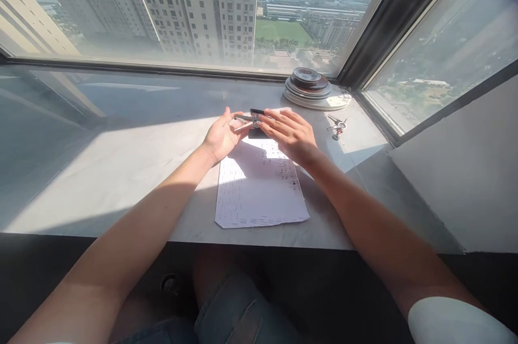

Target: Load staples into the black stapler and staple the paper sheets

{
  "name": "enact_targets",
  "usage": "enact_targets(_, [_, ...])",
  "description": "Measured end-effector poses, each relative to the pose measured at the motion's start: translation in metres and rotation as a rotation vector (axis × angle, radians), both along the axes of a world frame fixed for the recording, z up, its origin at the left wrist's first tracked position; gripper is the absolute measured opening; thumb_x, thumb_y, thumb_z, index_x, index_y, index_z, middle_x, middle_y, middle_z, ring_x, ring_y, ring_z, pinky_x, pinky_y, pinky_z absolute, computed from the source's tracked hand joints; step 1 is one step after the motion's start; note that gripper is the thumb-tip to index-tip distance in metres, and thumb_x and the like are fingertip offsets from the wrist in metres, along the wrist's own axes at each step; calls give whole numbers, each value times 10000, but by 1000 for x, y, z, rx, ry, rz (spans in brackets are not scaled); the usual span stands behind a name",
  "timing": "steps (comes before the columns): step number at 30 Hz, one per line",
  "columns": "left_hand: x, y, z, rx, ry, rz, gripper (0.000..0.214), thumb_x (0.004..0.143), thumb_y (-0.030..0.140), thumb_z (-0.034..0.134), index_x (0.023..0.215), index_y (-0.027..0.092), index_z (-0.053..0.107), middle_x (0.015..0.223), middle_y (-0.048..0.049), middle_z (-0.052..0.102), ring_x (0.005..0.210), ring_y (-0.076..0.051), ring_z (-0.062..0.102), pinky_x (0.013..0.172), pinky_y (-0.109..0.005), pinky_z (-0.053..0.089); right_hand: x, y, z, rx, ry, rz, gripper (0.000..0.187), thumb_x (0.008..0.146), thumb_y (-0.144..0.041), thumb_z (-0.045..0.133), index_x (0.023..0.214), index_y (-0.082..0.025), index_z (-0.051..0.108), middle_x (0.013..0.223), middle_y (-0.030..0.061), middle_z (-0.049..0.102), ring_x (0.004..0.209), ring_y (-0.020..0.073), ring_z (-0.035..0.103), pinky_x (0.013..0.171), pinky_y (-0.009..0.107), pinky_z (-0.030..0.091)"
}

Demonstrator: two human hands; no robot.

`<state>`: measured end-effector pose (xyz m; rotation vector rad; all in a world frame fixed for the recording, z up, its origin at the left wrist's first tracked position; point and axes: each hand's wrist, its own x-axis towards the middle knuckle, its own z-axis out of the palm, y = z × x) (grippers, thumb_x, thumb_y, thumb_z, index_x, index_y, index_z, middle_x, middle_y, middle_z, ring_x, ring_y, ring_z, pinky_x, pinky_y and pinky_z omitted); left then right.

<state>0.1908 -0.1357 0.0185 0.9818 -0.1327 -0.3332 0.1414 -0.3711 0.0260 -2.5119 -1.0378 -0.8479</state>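
Observation:
A plier-like metal tool [244,117] with silver jaws and dark handles is held between my two hands, just above the top of a sheet of paper [261,198]. Its jaws point left and stand apart; its exact kind is hard to make out. My left hand [222,134] is palm up, with the fingertips on the jaw end. From the right, my right hand [290,132] reaches over the handle end, its fingers fairly straight and its thumb hidden. Dark marks and handwriting-like lines cover parts of the paper, which lies partly in shadow below the hands.
Stacked plates [309,90] stand by the window corner at the back right. In front of them lie small metal items [336,126], like keys. Window frames [376,25] border the pale stone ledge [162,144]; its front edge is close to my legs.

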Motion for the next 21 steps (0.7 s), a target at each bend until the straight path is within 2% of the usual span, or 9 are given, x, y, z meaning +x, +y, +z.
enact_targets(4, [0, -3, -2, -20, 21, 20, 136, 1077, 243, 595, 1120, 144, 678, 1148, -146, 785, 1228, -261, 742, 1172, -453, 555, 4, 5, -1, -23, 2, -6, 464, 1056, -70, 500, 1360, -334, 729, 1434, -4, 717, 1465, 238, 582, 1243, 530, 464])
enact_targets(6, [3, -3, -5, 12, 7, 37, 133, 1039, 102, 593, 1138, 135, 674, 1158, -149, 788, 1219, -239, 750, 1192, -428, 545, 5, 6, -3, 90, 16, -66, 433, 1028, -68, 514, 1299, -297, 762, 1392, 22, 740, 1431, 261, 612, 1216, 533, 480])
enact_targets(8, [7, -2, -8, 34, -47, 135, 159, 1034, 64, 574, 1142, 141, 660, 1138, -146, 794, 1189, -228, 762, 1180, -423, 556, 4, 4, -4, 301, 64, -150, 350, 996, -121, 575, 1243, -254, 785, 1284, 56, 781, 1318, 291, 683, 1124, 513, 543])
enact_targets(9, [10, 0, -9, 41, -89, 216, 140, 1050, 90, 571, 1145, 153, 652, 1133, -143, 796, 1168, -227, 768, 1163, -427, 569, 3, 1, -4, 410, 126, -160, 298, 979, -170, 624, 1217, -232, 792, 1207, 66, 796, 1225, 299, 720, 1045, 489, 581])
enact_targets(11, [15, 4, -10, 73, -182, 375, 86, 1082, 189, 590, 1147, 181, 646, 1147, -135, 796, 1121, -221, 780, 1111, -422, 598, 0, -6, -3, 555, 336, -70, 259, 925, -290, 736, 1156, -196, 805, 1060, 63, 796, 1027, 283, 749, 873, 420, 612])
enact_targets(14, [19, 9, -11, 207, -287, 476, 153, 1061, 340, 680, 1091, 190, 693, 1114, -129, 806, 962, -195, 798, 939, -354, 644, -4, -12, -2, 521, 692, 137, 312, 823, -396, 850, 1040, -174, 817, 914, 34, 757, 851, 226, 706, 735, 341, 560])
enact_targets(16, [17, 10, -11, 329, -362, 450, 253, 1016, 432, 739, 1043, 180, 748, 1031, -120, 815, 802, -165, 779, 765, -301, 634, -5, -11, -2, 409, 803, 170, 294, 807, -395, 865, 1004, -183, 817, 869, 18, 742, 805, 197, 671, 726, 327, 527])
enact_targets(19, [10, 8, -11, 494, -542, 350, 360, 936, 536, 804, 973, 178, 825, 893, -98, 814, 617, -133, 698, 575, -272, 546, -6, -4, -1, 270, 819, 181, 275, 840, -411, 852, 1020, -206, 816, 875, 15, 747, 810, 192, 659, 747, 334, 515])
enact_targets(21, [4, 6, -11, 568, -686, 285, 356, 887, 545, 845, 906, 189, 854, 839, -86, 814, 592, -137, 677, 544, -278, 512, -5, 0, 1, 319, 776, 211, 286, 889, -460, 818, 1043, -219, 810, 946, 31, 761, 886, 210, 679, 779, 344, 531])
